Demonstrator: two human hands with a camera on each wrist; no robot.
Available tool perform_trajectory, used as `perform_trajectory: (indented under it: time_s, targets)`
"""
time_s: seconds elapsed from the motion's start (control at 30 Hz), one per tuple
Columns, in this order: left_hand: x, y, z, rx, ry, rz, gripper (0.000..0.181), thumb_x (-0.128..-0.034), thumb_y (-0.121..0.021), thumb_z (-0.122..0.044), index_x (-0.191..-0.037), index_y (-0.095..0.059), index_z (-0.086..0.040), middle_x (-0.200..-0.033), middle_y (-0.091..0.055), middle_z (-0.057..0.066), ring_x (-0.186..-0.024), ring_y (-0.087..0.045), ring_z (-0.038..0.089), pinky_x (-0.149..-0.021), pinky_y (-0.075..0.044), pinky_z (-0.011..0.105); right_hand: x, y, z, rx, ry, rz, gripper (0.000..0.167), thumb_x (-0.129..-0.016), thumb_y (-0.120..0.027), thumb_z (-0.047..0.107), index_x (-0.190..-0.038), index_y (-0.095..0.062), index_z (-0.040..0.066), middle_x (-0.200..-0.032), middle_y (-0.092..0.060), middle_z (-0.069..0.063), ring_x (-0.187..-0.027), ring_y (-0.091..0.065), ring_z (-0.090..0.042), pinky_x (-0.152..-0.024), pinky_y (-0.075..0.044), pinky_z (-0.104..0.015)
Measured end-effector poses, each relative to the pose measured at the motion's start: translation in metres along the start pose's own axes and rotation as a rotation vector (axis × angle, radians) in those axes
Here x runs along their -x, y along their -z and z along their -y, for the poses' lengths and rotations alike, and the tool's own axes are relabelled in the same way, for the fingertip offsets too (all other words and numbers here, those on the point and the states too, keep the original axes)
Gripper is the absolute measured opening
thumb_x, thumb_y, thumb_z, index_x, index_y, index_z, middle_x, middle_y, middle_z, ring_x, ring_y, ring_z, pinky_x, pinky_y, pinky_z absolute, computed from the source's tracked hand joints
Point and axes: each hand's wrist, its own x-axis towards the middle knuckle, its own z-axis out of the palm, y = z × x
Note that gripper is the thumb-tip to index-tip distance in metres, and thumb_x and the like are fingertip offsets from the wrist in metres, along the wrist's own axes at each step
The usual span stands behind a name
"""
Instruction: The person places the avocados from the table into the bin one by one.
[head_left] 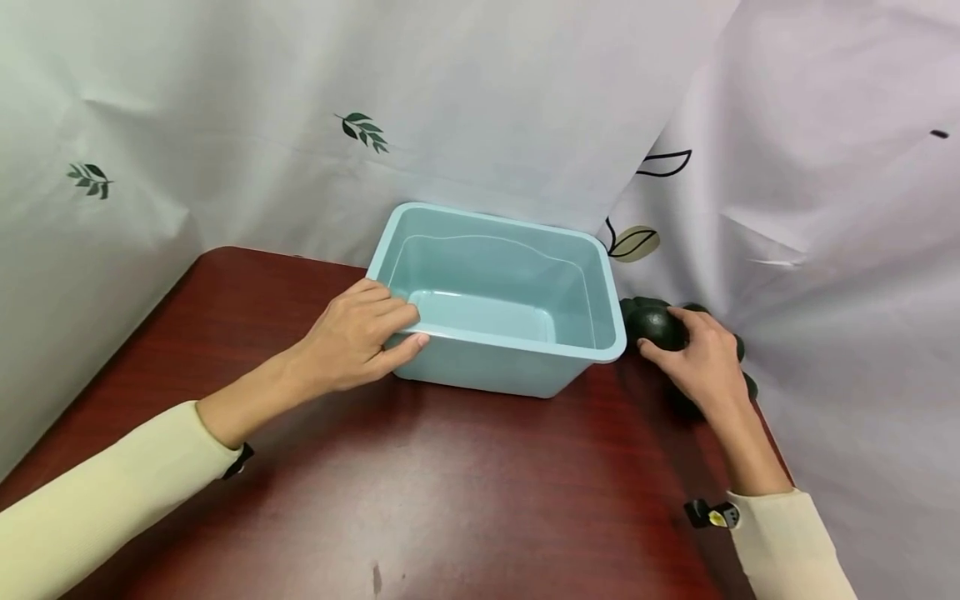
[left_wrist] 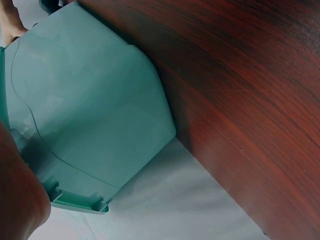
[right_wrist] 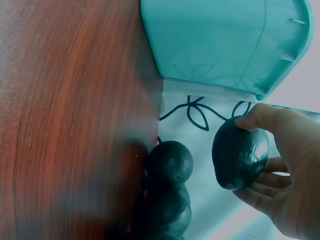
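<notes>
A light blue plastic tub (head_left: 480, 367) stands on the table with nothing inside it. My left hand (head_left: 365, 333) grips its near left corner, fingers curled over the rim and thumb against the outer side. To the right of the tub, my right hand (head_left: 701, 354) holds a dark green avocado (head_left: 654, 327) between thumb and fingers. In the right wrist view that avocado (right_wrist: 240, 154) is off the table, apart from the other avocados (right_wrist: 170, 162) beside it. Those sit in a group near the table's right edge, partly hidden by the hand in the head view.
The dark red wooden table (head_left: 450, 483) spreads in front of the tub. White cloth (head_left: 487, 100) with leaf prints hangs behind the table and along its sides, close to the tub's back and the avocados.
</notes>
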Motion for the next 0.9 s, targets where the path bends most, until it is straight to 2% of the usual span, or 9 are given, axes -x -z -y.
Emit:
perform_trajectory:
  time_s: [0.17,0.37,0.53,0.63,0.8,0.9]
  targets:
    - [-0.002,-0.001,-0.001,0.002,-0.002,0.002,0.050,-0.1188,-0.044,-0.045,-0.080,-0.050,-0.014,-0.066,-0.036,-0.003,-0.065,-0.037,0.015,-0.083,-0.050,0.039,0.001,0.002,0.003,-0.019,0.019,-0.066,0.073,-0.090,-0.088,0.033,-0.147,-0.066,-0.007,-0.144,-0.068,-0.037,-0.134,-0.060,-0.060,-0.112,-0.044,-0.075]
    - [-0.002,-0.001,-0.001,-0.002,-0.003,0.001,0.050,-0.1184,-0.045,-0.045,-0.079,-0.049,-0.014,-0.065,-0.036,-0.003,-0.065,-0.038,0.015,-0.084,-0.052,0.040,-0.001,0.006,0.013,-0.056,0.029,-0.165,0.069,-0.087,-0.091,0.028,-0.144,-0.071,-0.006,-0.134,-0.074,-0.035,-0.115,-0.071,-0.052,-0.098,-0.053,-0.064]
    - [-0.001,0.000,-0.002,-0.008,0.003,0.005,0.050,-0.1183,-0.045,-0.045,-0.079,-0.048,-0.014,-0.065,-0.036,-0.003,-0.064,-0.038,0.015,-0.085,-0.053,0.040,-0.007,0.010,0.021,-0.078,0.039,-0.202,0.068,-0.087,-0.091,0.029,-0.143,-0.072,-0.003,-0.129,-0.076,-0.033,-0.110,-0.074,-0.048,-0.098,-0.050,-0.057]
    - [0.000,0.000,-0.002,-0.009,0.005,0.002,0.050,-0.1182,-0.045,-0.045,-0.079,-0.048,-0.014,-0.065,-0.036,-0.003,-0.064,-0.038,0.015,-0.085,-0.053,0.040,-0.010,0.012,0.024,-0.096,0.043,-0.225,0.068,-0.086,-0.092,0.029,-0.144,-0.073,-0.001,-0.129,-0.077,-0.033,-0.111,-0.075,-0.047,-0.096,-0.049,-0.047]
    - [-0.001,0.000,-0.002,-0.009,0.003,-0.001,0.051,-0.1183,-0.045,-0.045,-0.079,-0.048,-0.014,-0.065,-0.036,-0.003,-0.064,-0.038,0.015,-0.084,-0.052,0.040,-0.013,0.013,0.031,-0.151,0.064,-0.294,0.066,-0.084,-0.094,0.026,-0.142,-0.075,0.001,-0.129,-0.078,-0.030,-0.110,-0.076,-0.045,-0.090,-0.041,-0.015]
    - [-0.001,0.000,-0.002,-0.008,0.003,-0.001,0.050,-0.1182,-0.045,-0.045,-0.079,-0.048,-0.014,-0.065,-0.036,-0.003,-0.064,-0.037,0.015,-0.083,-0.052,0.040,-0.013,0.014,0.037,-0.178,0.080,-0.346,0.063,-0.083,-0.095,0.024,-0.140,-0.077,0.003,-0.126,-0.080,-0.026,-0.103,-0.076,-0.032,-0.086,-0.038,-0.005]
